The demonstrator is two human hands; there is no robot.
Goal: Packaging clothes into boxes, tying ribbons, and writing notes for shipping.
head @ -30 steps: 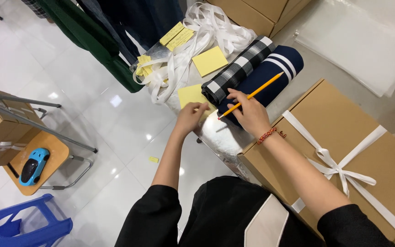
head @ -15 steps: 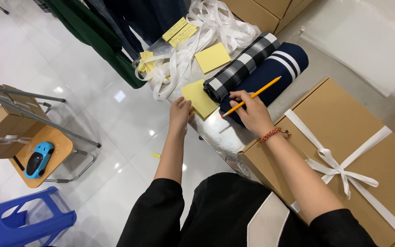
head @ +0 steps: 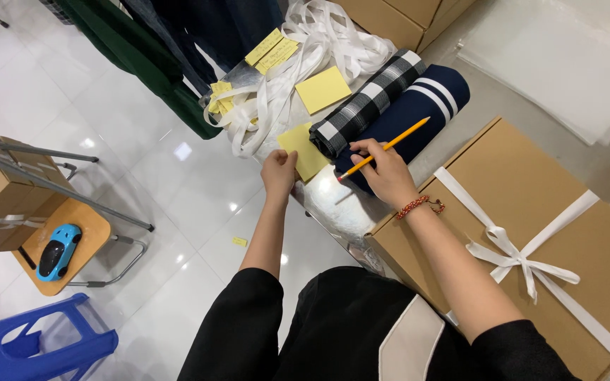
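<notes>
Nearby, left hand [head: 279, 171] grip pinching yellow note [head: 305, 151], right hand [head: 384, 169] grasping pencil [head: 387, 147], fabric rolls [head: 390, 113] just beyond.

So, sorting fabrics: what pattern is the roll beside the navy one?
Black-and-white check fabric roll, clearest in the head view.

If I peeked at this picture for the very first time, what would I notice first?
Probably the bright yellow sticky note in the middle, pinched by the left hand, and the orange pencil gripped in the right hand beside it. Next, the big brown box tied with a white ribbon bow at the right. At the far left, a little blue toy car sits on a wooden seat.
</notes>
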